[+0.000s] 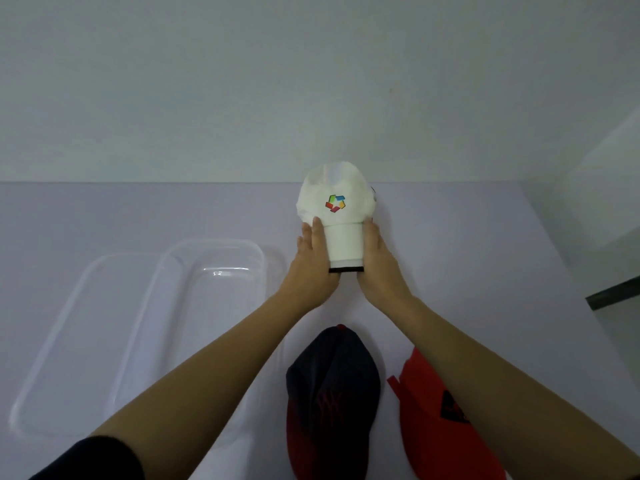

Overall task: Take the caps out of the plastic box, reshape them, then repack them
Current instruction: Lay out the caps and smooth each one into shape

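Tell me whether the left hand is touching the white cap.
Touching. The head view shows the left hand gripping the brim of the white cap, thumb lying along its top edge.

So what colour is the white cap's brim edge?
Black brim edge on the white cap; head view.
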A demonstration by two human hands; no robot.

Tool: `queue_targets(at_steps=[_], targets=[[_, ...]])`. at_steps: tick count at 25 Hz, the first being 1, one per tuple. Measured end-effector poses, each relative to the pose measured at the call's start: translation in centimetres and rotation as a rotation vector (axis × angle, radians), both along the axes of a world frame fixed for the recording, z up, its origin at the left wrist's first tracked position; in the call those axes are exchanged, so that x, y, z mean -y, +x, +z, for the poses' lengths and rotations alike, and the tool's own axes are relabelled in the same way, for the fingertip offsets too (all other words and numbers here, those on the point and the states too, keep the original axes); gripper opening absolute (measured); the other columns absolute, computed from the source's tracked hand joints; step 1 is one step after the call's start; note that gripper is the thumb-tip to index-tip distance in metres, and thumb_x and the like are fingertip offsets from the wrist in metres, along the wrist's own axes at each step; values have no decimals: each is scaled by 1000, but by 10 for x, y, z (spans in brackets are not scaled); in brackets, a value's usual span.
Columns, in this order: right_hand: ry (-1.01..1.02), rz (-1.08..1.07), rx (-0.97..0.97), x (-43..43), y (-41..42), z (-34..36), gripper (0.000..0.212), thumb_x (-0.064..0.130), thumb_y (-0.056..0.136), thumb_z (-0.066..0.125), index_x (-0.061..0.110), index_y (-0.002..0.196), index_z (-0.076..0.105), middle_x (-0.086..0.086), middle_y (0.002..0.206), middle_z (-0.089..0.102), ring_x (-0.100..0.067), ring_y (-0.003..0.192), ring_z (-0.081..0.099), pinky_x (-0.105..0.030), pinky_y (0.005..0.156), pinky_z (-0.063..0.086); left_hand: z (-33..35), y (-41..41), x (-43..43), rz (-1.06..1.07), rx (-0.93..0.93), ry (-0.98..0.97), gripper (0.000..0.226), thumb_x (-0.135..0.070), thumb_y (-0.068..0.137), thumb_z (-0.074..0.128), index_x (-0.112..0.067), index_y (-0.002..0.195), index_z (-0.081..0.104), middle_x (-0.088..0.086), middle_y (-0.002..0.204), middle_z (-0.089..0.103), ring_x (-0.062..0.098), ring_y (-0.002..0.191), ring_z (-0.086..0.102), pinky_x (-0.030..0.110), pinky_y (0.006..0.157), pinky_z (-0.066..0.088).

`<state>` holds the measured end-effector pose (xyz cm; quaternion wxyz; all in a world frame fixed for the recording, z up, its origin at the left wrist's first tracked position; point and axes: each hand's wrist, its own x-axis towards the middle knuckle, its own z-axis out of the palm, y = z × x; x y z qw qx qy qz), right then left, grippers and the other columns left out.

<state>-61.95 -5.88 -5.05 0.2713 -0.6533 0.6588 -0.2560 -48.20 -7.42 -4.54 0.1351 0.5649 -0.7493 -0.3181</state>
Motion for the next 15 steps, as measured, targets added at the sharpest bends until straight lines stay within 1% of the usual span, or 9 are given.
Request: queue_targets(at_steps=[1,3,5,6,7,9,11,13,15], targets=[[-20,44,92,-2,4,2,73,10,91,47,23,148,4,-7,151,24,-21,131,37,-40,109,37,1,-2,-3,22,-12,-32,74,-12,96,43,-8,149,-9,22,157,1,41,143,13,51,110,29],[-36,80,233,-5,7,2,77,11,92,46,29,148,-3,-3,156,11,-17,140,24,-44,114,28,0,-2,-9,24,-79,-100,70,-5,96,38,-10,149,-7,18,158,5,35,144,18,44,112,30],[23,56,362,-12,7,8,76,6,94,45,27,148,-4,0,156,8,-14,142,19,-38,117,23,2,-1,-16,57,-192,-108,64,-6,99,35,-17,150,-4,2,152,27,15,131,41,16,104,34],[67,47,444,-16,10,12,73,6,96,43,26,148,-5,1,156,7,-13,142,18,-31,116,22,6,-3,-20,73,-258,-97,60,-8,101,32,-23,149,0,-10,139,37,-2,115,48,0,92,33],[108,44,500,-20,14,17,72,9,97,42,26,147,-6,3,156,7,-12,141,18,-24,113,22,8,-6,-21,72,-274,-103,56,-10,102,30,-29,147,3,-19,124,41,-15,100,49,-7,80,32],[157,24,588,-24,19,19,69,14,98,40,30,147,-7,6,156,8,-9,140,19,-20,110,22,9,-11,-25,86,-261,-171,50,-17,103,31,-33,146,13,-21,113,46,-18,91,50,-7,74,35],[136,-4,610,-26,18,16,68,14,98,41,32,146,-5,6,155,11,-7,138,21,-24,111,22,6,-9,-26,132,-320,-168,45,-27,102,33,-30,146,25,-11,122,53,-5,98,55,2,79,41],[88,27,554,-27,18,13,71,9,97,42,28,146,-6,3,155,10,-8,139,20,-27,114,22,8,-4,-29,82,-391,-81,56,-15,100,36,-23,150,12,-6,136,44,4,111,49,6,88,34],[52,61,522,-28,20,11,72,5,97,42,24,146,-6,2,154,9,-10,140,19,-24,114,23,6,-1,-33,72,-373,-86,61,-4,99,35,-20,149,5,-11,138,40,-3,111,46,-1,87,29]])
